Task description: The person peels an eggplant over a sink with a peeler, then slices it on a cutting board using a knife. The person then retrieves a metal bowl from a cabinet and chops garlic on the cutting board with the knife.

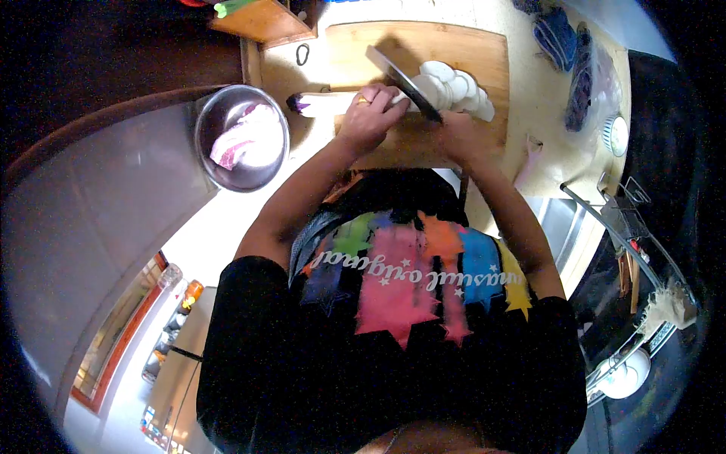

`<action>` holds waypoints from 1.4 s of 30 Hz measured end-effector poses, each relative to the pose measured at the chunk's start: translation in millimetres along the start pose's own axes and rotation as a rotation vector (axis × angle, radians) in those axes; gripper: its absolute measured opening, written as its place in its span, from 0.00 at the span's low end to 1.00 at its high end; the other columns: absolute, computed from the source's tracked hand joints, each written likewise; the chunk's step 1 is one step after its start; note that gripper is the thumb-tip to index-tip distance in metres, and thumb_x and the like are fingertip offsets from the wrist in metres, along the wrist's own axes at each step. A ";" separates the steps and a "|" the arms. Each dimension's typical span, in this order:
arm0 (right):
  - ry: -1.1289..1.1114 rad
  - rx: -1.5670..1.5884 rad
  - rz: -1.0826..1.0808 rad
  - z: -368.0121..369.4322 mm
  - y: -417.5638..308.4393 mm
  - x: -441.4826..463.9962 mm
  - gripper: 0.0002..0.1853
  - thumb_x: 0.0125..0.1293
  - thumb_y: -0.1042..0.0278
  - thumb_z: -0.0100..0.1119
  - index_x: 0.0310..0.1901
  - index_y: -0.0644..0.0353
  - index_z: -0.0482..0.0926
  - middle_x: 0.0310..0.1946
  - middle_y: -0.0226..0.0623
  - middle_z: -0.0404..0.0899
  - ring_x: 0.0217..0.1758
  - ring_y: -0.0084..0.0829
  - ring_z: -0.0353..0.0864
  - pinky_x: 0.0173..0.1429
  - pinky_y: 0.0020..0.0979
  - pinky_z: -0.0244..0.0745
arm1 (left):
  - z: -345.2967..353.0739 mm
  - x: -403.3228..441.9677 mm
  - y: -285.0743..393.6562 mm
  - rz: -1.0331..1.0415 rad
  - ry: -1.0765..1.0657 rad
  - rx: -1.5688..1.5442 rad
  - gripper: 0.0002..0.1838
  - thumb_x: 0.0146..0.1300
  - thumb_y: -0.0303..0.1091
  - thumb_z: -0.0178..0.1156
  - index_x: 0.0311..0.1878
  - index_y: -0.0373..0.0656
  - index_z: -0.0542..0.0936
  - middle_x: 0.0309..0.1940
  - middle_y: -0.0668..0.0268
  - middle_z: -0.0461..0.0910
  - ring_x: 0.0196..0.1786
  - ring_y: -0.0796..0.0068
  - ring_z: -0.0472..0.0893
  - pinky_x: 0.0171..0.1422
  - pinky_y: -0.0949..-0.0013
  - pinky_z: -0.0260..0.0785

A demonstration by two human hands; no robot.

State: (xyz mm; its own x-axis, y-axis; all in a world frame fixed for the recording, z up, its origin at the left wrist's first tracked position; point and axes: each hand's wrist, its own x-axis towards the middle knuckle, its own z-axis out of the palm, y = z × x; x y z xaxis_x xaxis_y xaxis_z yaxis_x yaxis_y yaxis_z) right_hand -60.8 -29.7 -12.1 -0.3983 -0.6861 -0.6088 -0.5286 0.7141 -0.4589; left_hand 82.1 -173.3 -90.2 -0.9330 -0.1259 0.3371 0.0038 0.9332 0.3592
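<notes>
A long whitish vegetable with a dark purple end (329, 104) lies across the wooden cutting board (461, 44). My left hand (368, 117) presses on it near its right end, fingers bent over the top. In my right hand (460, 136) is the handle of a knife (397, 76), whose blade slants up and to the left, just right of my left fingers. Round white slices (446, 83) are piled on the board to the right of the blade. My right fingers are wrapped round the handle, and partly hidden.
Left of the board, a metal bowl (242, 178) holds pieces of pinkish meat (240, 144). A dark band (302, 54) lies near the board's left edge. At the right are a purple bundle in clear plastic (580, 91), a patterned cup (614, 135) and a metal rack (605, 216).
</notes>
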 end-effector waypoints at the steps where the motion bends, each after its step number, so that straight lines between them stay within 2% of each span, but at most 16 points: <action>1: 0.002 0.001 -0.003 9.7 21.1 7.5 0.13 0.64 0.63 0.52 0.41 0.63 0.78 0.34 0.54 0.79 0.41 0.57 0.79 0.45 0.53 0.71 | 1.1 1.3 0.1 0.001 0.001 0.004 0.21 0.51 0.27 0.56 0.51 0.50 0.78 0.49 0.62 0.75 0.50 0.61 0.75 0.51 0.57 0.70; 3: 0.392 0.060 -0.319 35.2 82.5 27.1 0.13 0.64 0.61 0.54 0.40 0.63 0.79 0.33 0.54 0.80 0.39 0.56 0.79 0.44 0.51 0.71 | 7.2 5.8 4.3 -0.011 -0.022 0.033 0.19 0.52 0.27 0.55 0.50 0.49 0.78 0.48 0.62 0.75 0.49 0.60 0.75 0.51 0.58 0.70; 6: 0.286 -0.134 -0.156 16.2 82.9 23.2 0.11 0.64 0.62 0.56 0.39 0.63 0.79 0.32 0.54 0.79 0.37 0.55 0.79 0.43 0.49 0.71 | 22.5 18.0 12.5 0.043 -0.015 -0.005 0.16 0.52 0.28 0.55 0.46 0.48 0.78 0.48 0.62 0.75 0.48 0.61 0.75 0.51 0.59 0.71; 10: 0.313 -0.075 -0.143 -15.8 44.8 -19.5 0.10 0.63 0.64 0.56 0.38 0.63 0.78 0.30 0.54 0.79 0.37 0.55 0.79 0.41 0.49 0.71 | 31.1 18.6 5.4 0.097 0.077 -0.064 0.15 0.51 0.28 0.56 0.44 0.46 0.78 0.46 0.64 0.76 0.47 0.63 0.76 0.48 0.62 0.73; 12: 0.217 -0.060 -0.168 -28.8 30.2 -40.6 0.09 0.63 0.65 0.56 0.35 0.63 0.78 0.30 0.54 0.79 0.36 0.56 0.78 0.39 0.50 0.71 | 29.8 18.2 6.4 0.073 0.061 -0.078 0.15 0.50 0.28 0.56 0.45 0.45 0.78 0.46 0.64 0.76 0.47 0.63 0.76 0.48 0.63 0.73; 16: 0.134 -0.111 -0.112 -20.6 40.6 -37.9 0.09 0.63 0.65 0.56 0.34 0.63 0.77 0.31 0.53 0.79 0.36 0.55 0.79 0.38 0.50 0.71 | 29.3 18.7 5.8 0.063 0.054 -0.095 0.17 0.51 0.28 0.56 0.47 0.44 0.79 0.46 0.64 0.77 0.48 0.62 0.76 0.47 0.62 0.73; 19: 0.155 -0.087 -0.237 -2.6 40.0 -13.9 0.09 0.63 0.65 0.56 0.34 0.63 0.77 0.30 0.53 0.79 0.36 0.55 0.79 0.38 0.51 0.71 | 27.7 18.3 6.3 0.109 0.094 -0.048 0.16 0.52 0.28 0.55 0.47 0.44 0.79 0.46 0.63 0.76 0.49 0.61 0.76 0.47 0.61 0.73; 21: 0.216 -0.229 -0.117 12.4 33.7 -1.0 0.09 0.63 0.65 0.55 0.34 0.63 0.77 0.29 0.53 0.79 0.36 0.55 0.79 0.39 0.50 0.72 | 26.2 16.0 8.9 0.081 0.056 -0.049 0.16 0.53 0.29 0.55 0.47 0.45 0.79 0.46 0.63 0.76 0.50 0.61 0.76 0.47 0.61 0.73; 25: 0.239 -0.189 -0.114 7.0 36.0 -6.8 0.09 0.63 0.65 0.54 0.36 0.62 0.77 0.30 0.53 0.79 0.37 0.55 0.80 0.39 0.50 0.72 | 22.0 12.2 6.5 0.068 -0.003 -0.085 0.16 0.53 0.29 0.56 0.48 0.45 0.78 0.46 0.62 0.75 0.49 0.60 0.76 0.46 0.60 0.74; 27: 0.233 -0.011 -0.208 -2.7 45.9 -8.1 0.08 0.63 0.66 0.54 0.37 0.61 0.77 0.31 0.53 0.79 0.37 0.55 0.79 0.40 0.51 0.71 | 28.4 12.5 3.2 0.061 0.009 -0.097 0.17 0.53 0.29 0.56 0.48 0.45 0.78 0.46 0.62 0.75 0.49 0.59 0.76 0.46 0.60 0.74; 30: 0.090 -0.049 -0.131 -29.5 25.1 -33.4 0.09 0.64 0.65 0.54 0.38 0.62 0.76 0.32 0.54 0.79 0.37 0.56 0.79 0.40 0.52 0.70 | 32.7 11.6 2.4 0.045 0.012 -0.131 0.18 0.52 0.28 0.56 0.49 0.44 0.77 0.45 0.62 0.75 0.49 0.59 0.77 0.46 0.61 0.74; 34: 0.136 -0.109 -0.217 -15.0 33.4 -21.1 0.09 0.64 0.66 0.54 0.39 0.62 0.77 0.31 0.54 0.79 0.37 0.56 0.79 0.41 0.52 0.70 | 25.6 13.7 6.9 0.038 0.060 -0.114 0.18 0.52 0.27 0.56 0.48 0.44 0.77 0.45 0.62 0.76 0.49 0.59 0.77 0.47 0.61 0.74; 36: 0.069 -0.187 -0.043 -3.7 21.9 -6.9 0.10 0.63 0.67 0.53 0.42 0.63 0.78 0.32 0.54 0.80 0.38 0.56 0.79 0.42 0.51 0.71 | 18.7 15.1 9.3 0.048 0.068 -0.119 0.18 0.52 0.27 0.56 0.48 0.43 0.78 0.46 0.62 0.76 0.49 0.59 0.77 0.47 0.61 0.74; 38: 0.090 -0.217 -0.031 0.7 11.3 -3.0 0.10 0.63 0.67 0.53 0.42 0.63 0.78 0.32 0.53 0.80 0.38 0.56 0.79 0.42 0.51 0.72 | 15.4 15.0 10.3 0.068 0.078 -0.117 0.18 0.52 0.27 0.56 0.48 0.43 0.78 0.46 0.62 0.76 0.48 0.59 0.77 0.47 0.60 0.74; 40: 0.109 -0.251 -0.020 5.2 20.2 3.5 0.10 0.62 0.68 0.53 0.42 0.63 0.78 0.32 0.53 0.80 0.38 0.55 0.79 0.43 0.51 0.72 | 17.7 10.2 13.4 -0.103 0.039 -0.209 0.18 0.51 0.27 0.56 0.48 0.42 0.78 0.46 0.62 0.76 0.48 0.59 0.77 0.47 0.60 0.74; 42: 0.125 -0.055 -0.125 18.1 51.1 13.1 0.10 0.64 0.66 0.53 0.39 0.64 0.77 0.32 0.54 0.80 0.38 0.56 0.79 0.42 0.51 0.71 | 20.7 3.4 8.0 -0.019 0.047 -0.136 0.18 0.51 0.27 0.57 0.48 0.42 0.78 0.46 0.61 0.76 0.49 0.59 0.77 0.48 0.59 0.74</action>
State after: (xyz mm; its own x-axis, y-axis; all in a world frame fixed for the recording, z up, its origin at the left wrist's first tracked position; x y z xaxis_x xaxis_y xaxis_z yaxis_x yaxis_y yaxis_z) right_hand -79.5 0.4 -55.2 -0.4147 -0.7836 -0.4626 -0.6187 0.6156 -0.4880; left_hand 71.5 -159.3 -104.3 -0.9155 -0.1616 0.3686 0.0385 0.8766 0.4798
